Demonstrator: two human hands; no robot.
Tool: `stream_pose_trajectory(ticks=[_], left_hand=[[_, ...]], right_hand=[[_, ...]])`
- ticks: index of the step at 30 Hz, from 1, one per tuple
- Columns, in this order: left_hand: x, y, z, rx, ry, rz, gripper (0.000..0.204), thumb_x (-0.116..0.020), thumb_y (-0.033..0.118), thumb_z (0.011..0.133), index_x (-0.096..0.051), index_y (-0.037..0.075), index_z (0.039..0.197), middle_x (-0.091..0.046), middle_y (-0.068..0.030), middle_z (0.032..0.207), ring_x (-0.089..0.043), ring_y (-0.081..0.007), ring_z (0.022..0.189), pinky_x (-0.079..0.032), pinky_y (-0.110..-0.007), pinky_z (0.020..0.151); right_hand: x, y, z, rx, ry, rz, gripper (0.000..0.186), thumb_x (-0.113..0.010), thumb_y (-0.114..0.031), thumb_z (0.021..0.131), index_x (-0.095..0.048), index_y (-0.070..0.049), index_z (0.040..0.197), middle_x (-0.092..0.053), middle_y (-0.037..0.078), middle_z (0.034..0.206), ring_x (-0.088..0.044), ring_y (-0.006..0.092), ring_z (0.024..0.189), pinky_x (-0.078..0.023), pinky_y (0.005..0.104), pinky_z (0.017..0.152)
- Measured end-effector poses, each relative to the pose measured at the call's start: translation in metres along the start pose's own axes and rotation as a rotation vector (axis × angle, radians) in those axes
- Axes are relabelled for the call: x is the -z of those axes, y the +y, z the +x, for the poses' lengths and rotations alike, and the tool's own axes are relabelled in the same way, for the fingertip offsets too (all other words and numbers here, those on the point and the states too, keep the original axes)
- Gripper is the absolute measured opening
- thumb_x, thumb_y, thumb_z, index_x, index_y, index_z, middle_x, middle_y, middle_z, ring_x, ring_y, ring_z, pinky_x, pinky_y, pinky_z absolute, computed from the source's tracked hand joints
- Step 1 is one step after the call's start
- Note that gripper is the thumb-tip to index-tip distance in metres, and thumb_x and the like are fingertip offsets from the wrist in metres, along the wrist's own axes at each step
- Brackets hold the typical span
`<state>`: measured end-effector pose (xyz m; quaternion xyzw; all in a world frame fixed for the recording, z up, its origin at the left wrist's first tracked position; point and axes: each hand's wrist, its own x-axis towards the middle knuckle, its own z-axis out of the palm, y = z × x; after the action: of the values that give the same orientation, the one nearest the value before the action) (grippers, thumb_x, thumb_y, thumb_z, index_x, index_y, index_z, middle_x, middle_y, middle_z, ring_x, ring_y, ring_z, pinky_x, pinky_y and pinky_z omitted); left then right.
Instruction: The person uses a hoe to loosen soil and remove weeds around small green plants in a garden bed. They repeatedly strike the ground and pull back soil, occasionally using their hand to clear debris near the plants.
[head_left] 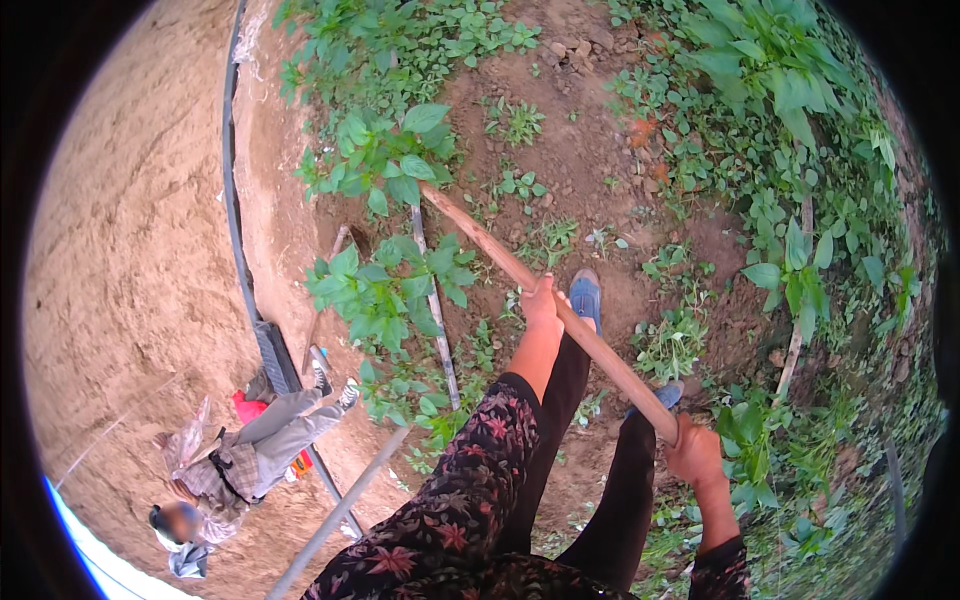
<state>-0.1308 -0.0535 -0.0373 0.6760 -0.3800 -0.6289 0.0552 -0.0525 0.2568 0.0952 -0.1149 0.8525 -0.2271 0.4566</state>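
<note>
A long wooden handle (pixel 480 238) runs diagonally across my body. My left hand (pixel 542 305) is closed round its middle, and my right hand (pixel 694 456) grips it near the lower right end. The far end disappears among the leaves of a green plant (pixel 385 165), so whatever is on it is hidden. Bare brown soil (pixel 560 160) with low weeds (pixel 525 125) lies beyond my hands. My blue shoes (pixel 585 295) stand on the soil under the handle.
Rows of leafy plants (pixel 800 275) flank me, with thin pipes (pixel 430 300) among them. At left, a dark hose (pixel 230 170) edges a tan dirt bank (pixel 130 200). A co-worker (pixel 240 460) is on that dirt beside a red object (pixel 245 405). A grey pole (pixel 355 495) crosses lower left.
</note>
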Motion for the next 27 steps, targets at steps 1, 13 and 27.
stream_pose_trajectory(ticks=[1,13,27], left_hand=[[-0.004,0.004,0.001,-0.001,0.002,-0.017,0.03,-0.063,0.012,0.083,-0.036,0.01,0.096,-0.045,-0.0047,0.069,-0.047,-0.017,0.051,-0.041,-0.034,0.044],[-0.025,-0.009,-0.001,0.046,-0.058,-0.054,0.031,-0.065,0.013,0.082,-0.036,0.01,0.094,-0.045,-0.0052,0.069,-0.047,-0.0175,0.047,-0.041,-0.036,0.04],[-0.02,-0.009,-0.022,0.03,-0.049,0.012,0.026,-0.064,0.015,0.082,-0.039,0.009,0.088,-0.045,-0.0047,0.063,-0.047,-0.0174,0.047,-0.04,-0.033,0.039]], right_hand=[[0.004,0.001,0.005,0.006,0.01,-0.002,0.03,-0.061,-0.015,0.068,-0.051,-0.001,0.093,-0.062,0.021,0.07,-0.062,0.0395,0.066,-0.051,0.048,0.064],[0.031,0.008,0.001,-0.035,0.044,-0.021,0.029,-0.063,-0.011,0.065,-0.051,-0.001,0.09,-0.062,0.021,0.069,-0.062,0.0399,0.066,-0.051,0.0472,0.065],[0.009,0.011,-0.016,-0.031,0.05,-0.036,0.031,-0.064,-0.015,0.068,-0.046,-0.002,0.091,-0.061,0.021,0.066,-0.061,0.0391,0.063,-0.051,0.0475,0.061]])
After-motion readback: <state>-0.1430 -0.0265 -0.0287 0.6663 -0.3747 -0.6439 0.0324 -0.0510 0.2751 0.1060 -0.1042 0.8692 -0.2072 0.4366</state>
